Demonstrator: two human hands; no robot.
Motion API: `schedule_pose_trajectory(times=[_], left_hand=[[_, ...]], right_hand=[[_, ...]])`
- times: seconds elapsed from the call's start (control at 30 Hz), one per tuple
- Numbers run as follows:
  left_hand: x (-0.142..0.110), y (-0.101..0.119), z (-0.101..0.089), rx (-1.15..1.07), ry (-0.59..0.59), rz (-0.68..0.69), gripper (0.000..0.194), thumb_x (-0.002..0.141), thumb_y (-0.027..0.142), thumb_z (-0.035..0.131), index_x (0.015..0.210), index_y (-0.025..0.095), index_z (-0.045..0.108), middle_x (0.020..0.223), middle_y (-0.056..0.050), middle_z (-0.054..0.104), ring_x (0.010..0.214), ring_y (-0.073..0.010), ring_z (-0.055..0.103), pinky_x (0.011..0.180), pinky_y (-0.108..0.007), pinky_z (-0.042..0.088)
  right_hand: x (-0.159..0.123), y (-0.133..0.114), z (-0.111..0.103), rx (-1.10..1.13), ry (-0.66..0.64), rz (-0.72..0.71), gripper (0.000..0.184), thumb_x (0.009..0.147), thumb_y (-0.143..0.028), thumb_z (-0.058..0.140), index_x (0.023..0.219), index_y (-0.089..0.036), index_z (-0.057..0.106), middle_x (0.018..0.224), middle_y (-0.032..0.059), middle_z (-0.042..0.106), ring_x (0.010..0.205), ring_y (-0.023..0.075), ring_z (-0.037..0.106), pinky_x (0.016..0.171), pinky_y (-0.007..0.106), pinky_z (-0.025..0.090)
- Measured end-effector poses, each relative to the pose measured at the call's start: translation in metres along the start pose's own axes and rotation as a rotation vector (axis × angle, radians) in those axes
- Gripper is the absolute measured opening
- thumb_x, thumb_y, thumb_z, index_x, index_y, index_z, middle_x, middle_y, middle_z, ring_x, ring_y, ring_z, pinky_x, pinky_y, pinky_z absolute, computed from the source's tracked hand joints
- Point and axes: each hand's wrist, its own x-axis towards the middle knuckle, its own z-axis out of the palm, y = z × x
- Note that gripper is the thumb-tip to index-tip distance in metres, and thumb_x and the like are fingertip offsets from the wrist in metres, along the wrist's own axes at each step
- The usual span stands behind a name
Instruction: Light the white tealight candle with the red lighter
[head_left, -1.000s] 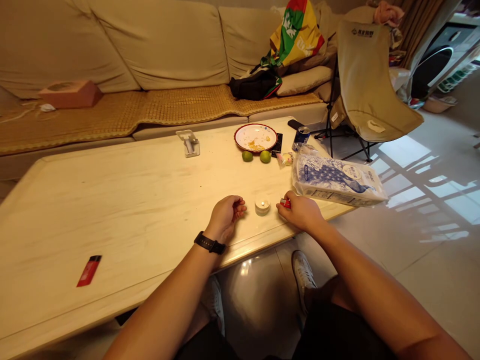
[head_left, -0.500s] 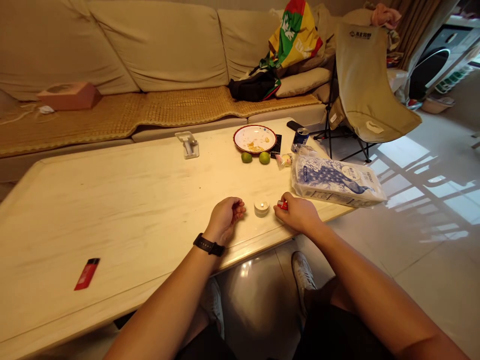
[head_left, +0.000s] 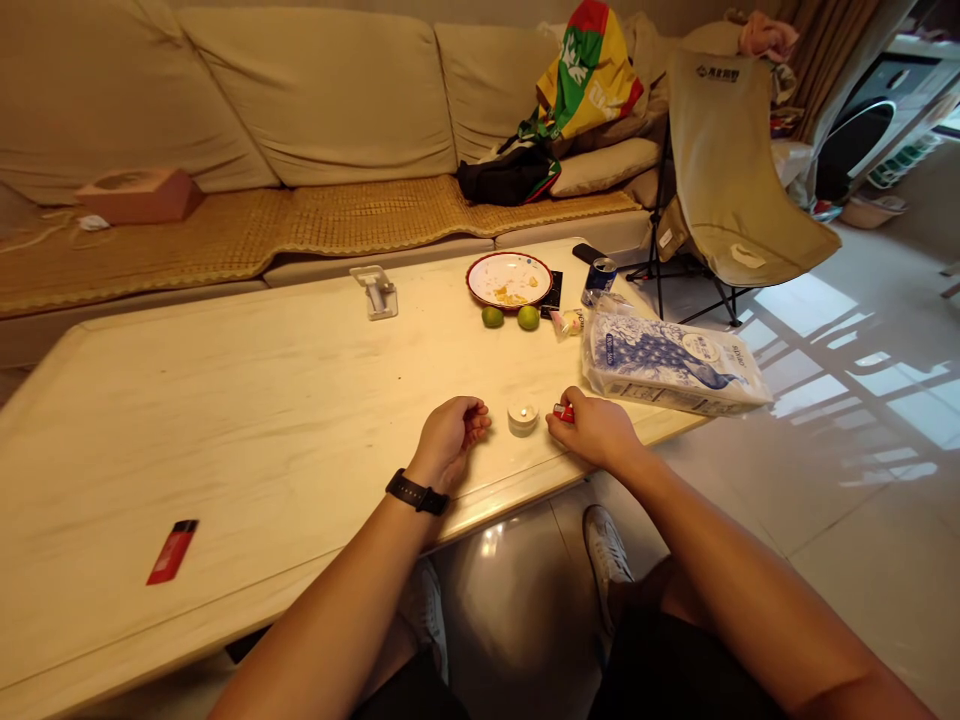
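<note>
Gripping a red lighter in the right hand, just beside a tealight candle on a pale coffee table. Curving the left hand in a loose, released half-curl on the candle's other side. Behind: a red-rimmed plate with food scraps, near two green citrus fruits. Far left: a second red lighter.

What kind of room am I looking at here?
It looks like a living room in a home: there is a long cushioned sofa with a woven mat on its seat, and a low pale table in front of it.
</note>
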Motion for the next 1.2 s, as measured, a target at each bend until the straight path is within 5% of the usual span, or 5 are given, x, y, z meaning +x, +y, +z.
schedule_pose_trajectory(times=[0.6, 0.9, 1.2], left_hand=[[0.001, -0.002, -0.001, 0.004, -0.013, 0.004, 0.005, 0.073, 0.016, 0.060, 0.076, 0.012, 0.061, 0.067, -0.005, 0.060, 0.055, -0.0108, 0.057, 0.047, -0.020, 0.043], [0.000, -0.002, 0.000, 0.003, -0.020, 0.012, 0.004, 0.073, 0.015, 0.059, 0.075, 0.012, 0.061, 0.068, -0.005, 0.061, 0.054, -0.0098, 0.056, 0.046, -0.020, 0.043], [0.001, -0.002, -0.002, 0.002, -0.009, -0.001, 0.005, 0.075, 0.015, 0.059, 0.077, 0.012, 0.061, 0.069, -0.005, 0.061, 0.056, -0.0104, 0.058, 0.047, -0.020, 0.045]], right_hand=[[-0.001, -0.003, 0.000, 0.013, -0.007, -0.007, 0.043, 0.093, -0.058, 0.045, 0.114, -0.023, 0.055, 0.094, 0.0088, 0.074, 0.087, 0.0268, 0.068, 0.068, 0.030, 0.038], [0.000, -0.025, -0.001, 0.021, 0.002, -0.046, 0.046, 0.092, -0.053, 0.044, 0.125, -0.021, 0.049, 0.094, 0.0109, 0.074, 0.088, 0.0303, 0.069, 0.070, 0.033, 0.041], [0.005, -0.042, -0.004, 0.013, -0.046, -0.034, 0.074, 0.090, -0.051, 0.044, 0.152, -0.013, 0.027, 0.104, 0.0173, 0.073, 0.094, 0.0338, 0.068, 0.079, 0.039, 0.044]])
